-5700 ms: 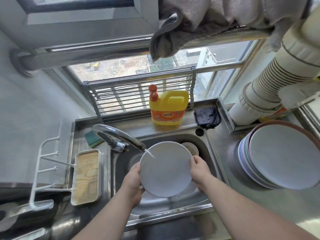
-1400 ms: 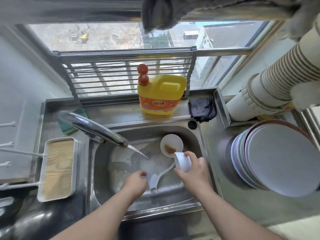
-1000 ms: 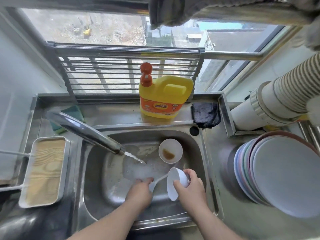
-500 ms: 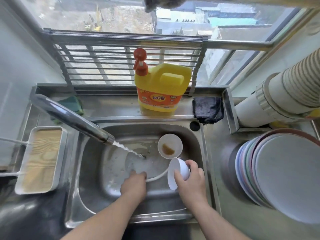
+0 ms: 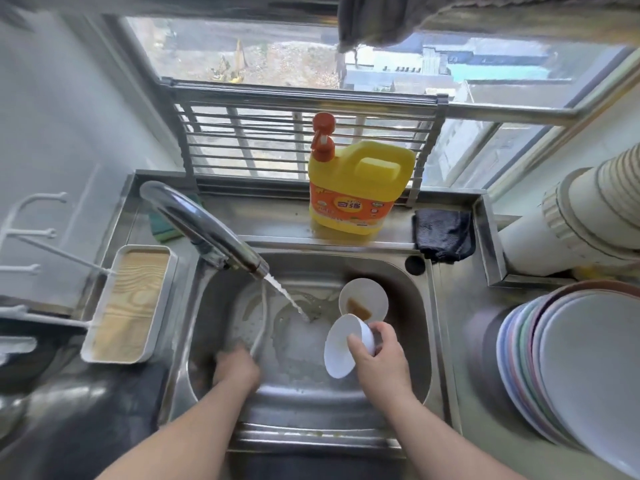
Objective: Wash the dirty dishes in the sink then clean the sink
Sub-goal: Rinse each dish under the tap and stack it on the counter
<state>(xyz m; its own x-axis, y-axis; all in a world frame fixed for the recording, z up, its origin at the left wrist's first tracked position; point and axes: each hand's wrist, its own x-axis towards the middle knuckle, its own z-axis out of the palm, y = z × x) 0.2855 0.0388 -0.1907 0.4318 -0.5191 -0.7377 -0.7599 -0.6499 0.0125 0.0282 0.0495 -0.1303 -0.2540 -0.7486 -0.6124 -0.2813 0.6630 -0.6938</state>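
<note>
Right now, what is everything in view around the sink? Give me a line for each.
Sink: one, steel, centre.
Faucet: one, chrome, running into the sink.
Held bowl: one, white, tilted over the sink.
Dirty bowl: one, white with brown residue, at the sink back.
Plate: one, whitish, blurred, at the sink's left.
Detergent jug: one, yellow, orange pump, back ledge.
Cloth: one, dark, back right ledge.
Sponge: one, green, behind the faucet.
Tray: one, white and wood-patterned, left.
Plate stack: several, pastel, right counter.
Left hand: at the plate, blurred.
Right hand: grips the held bowl.
</note>
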